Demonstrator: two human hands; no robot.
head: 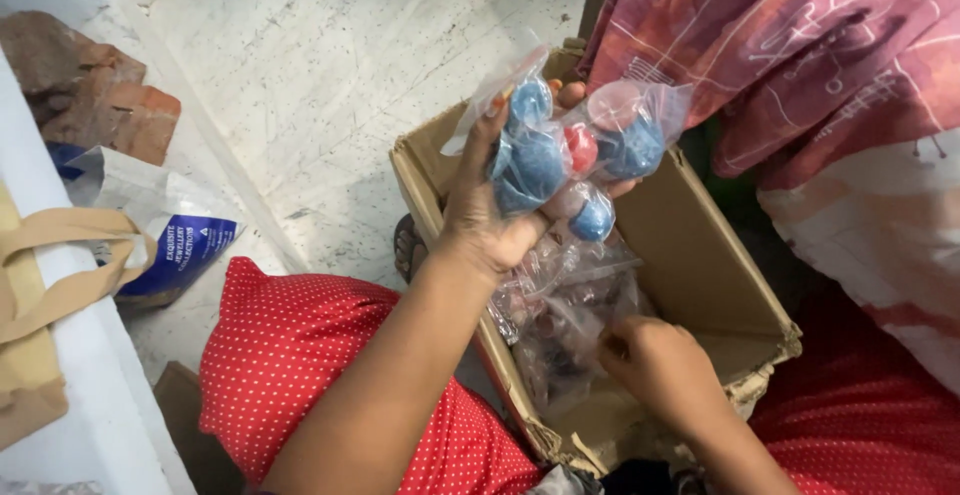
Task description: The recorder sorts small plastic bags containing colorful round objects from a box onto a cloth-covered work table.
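Note:
My left hand is raised over an open cardboard box and grips several clear plastic packets of blue and red round pieces. My right hand is down inside the box, its fingers closed on a clear plastic packet of dark small items that lies there. The box rests between my knees, which are covered in red cloth with white dots.
A red and pink patterned cloth hangs at the upper right. On the pale marble floor to the left lie a white and blue plastic bag, broken bricks and a tan bag with handles.

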